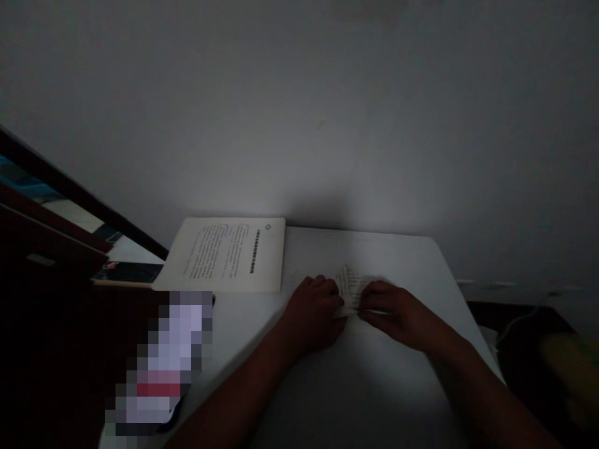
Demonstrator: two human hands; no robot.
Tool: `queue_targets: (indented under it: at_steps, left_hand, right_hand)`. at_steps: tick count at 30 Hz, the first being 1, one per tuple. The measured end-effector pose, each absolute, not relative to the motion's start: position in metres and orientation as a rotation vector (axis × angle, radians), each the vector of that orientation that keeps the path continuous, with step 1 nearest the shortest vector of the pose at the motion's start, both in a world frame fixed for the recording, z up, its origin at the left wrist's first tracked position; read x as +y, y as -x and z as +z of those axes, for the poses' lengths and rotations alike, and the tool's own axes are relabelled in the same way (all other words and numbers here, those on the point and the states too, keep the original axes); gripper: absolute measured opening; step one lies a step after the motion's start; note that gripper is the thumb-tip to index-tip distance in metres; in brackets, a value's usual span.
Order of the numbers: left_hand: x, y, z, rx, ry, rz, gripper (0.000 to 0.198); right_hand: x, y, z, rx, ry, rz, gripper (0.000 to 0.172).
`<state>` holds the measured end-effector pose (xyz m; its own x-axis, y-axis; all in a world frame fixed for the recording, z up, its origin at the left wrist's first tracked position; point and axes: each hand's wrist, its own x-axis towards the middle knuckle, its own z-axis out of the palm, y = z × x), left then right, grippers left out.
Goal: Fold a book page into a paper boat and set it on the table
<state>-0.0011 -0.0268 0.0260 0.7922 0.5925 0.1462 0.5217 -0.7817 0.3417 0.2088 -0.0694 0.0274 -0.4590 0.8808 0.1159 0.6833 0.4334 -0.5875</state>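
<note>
A small folded piece of printed paper (350,282) lies on the white table (374,386), its point aimed away from me. My left hand (312,312) presses on the paper's left side with its fingers curled. My right hand (392,309) pinches the paper's right lower edge, fingers pressed together. The two hands nearly touch over the paper. The scene is dim.
An open booklet of printed pages (229,254) lies at the table's back left. A blurred-out object (163,362) rests at the front left edge. Dark furniture (51,262) stands to the left, a grey wall (327,112) behind, and dark things at the right (552,349).
</note>
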Motion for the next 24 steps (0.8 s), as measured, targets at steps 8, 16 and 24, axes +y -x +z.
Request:
queue_targets:
  at_steps: [8, 16, 24]
  left_hand:
    - [-0.023, -0.002, 0.019, 0.911, -2.725, 0.335, 0.015]
    - [-0.016, 0.000, 0.011, 0.922, -2.692, 0.347, 0.016]
    - [-0.017, -0.005, 0.013, 1.044, -2.647, 0.285, 0.020]
  right_hand:
    - [-0.070, -0.211, 0.028, -2.292, 1.323, 0.659, 0.022]
    - [-0.068, -0.211, 0.028, -2.224, 1.392, 0.663, 0.021]
    - [-0.069, -0.213, 0.020, -2.059, 1.623, 0.614, 0.018]
